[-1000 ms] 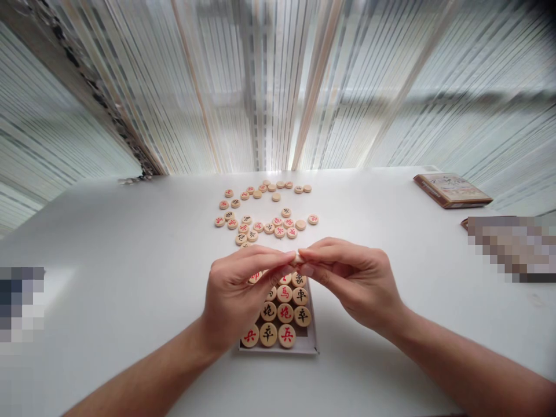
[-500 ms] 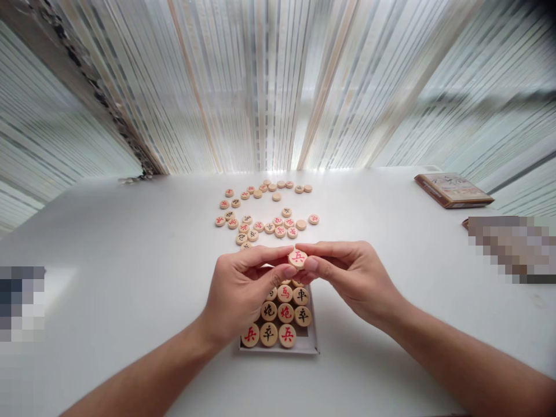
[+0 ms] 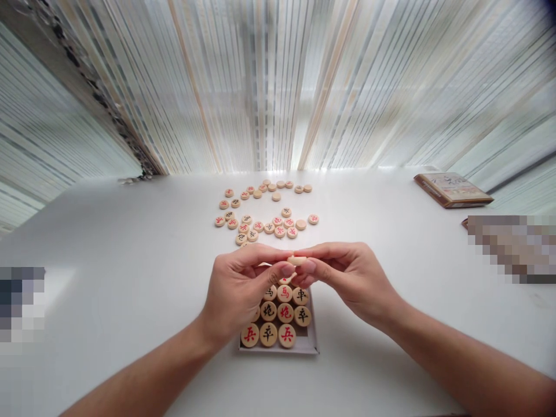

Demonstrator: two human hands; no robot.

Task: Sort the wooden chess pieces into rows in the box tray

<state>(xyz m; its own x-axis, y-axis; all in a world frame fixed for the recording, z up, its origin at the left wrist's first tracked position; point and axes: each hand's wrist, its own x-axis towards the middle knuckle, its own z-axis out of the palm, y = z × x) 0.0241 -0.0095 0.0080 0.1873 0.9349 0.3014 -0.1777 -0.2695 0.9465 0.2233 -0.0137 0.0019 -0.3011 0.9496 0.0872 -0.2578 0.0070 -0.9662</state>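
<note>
A round wooden Chinese chess piece (image 3: 297,261) is pinched between my left hand (image 3: 243,284) and my right hand (image 3: 347,272), its pale edge turned toward me. Thumbs and fingertips of both hands touch it from either side. Below them lies a shallow box tray (image 3: 311,341) holding rows of pieces, among them a red piece (image 3: 287,335) and a black piece (image 3: 268,335) in the front row. The front right corner of the tray shows bare floor. My left hand and fingers hide the tray's left and rear parts.
Loose chess pieces (image 3: 280,231) are scattered behind my hands on the white table (image 3: 143,260), some face up, some face down. A flat box (image 3: 454,189) lies at the back right, with a blurred-out item (image 3: 508,249) nearer. Striped curtains (image 3: 278,87) hang behind the table.
The held piece has tipped from showing its red-marked face to showing its edge. Both hands stay almost in place, still pinching it.
</note>
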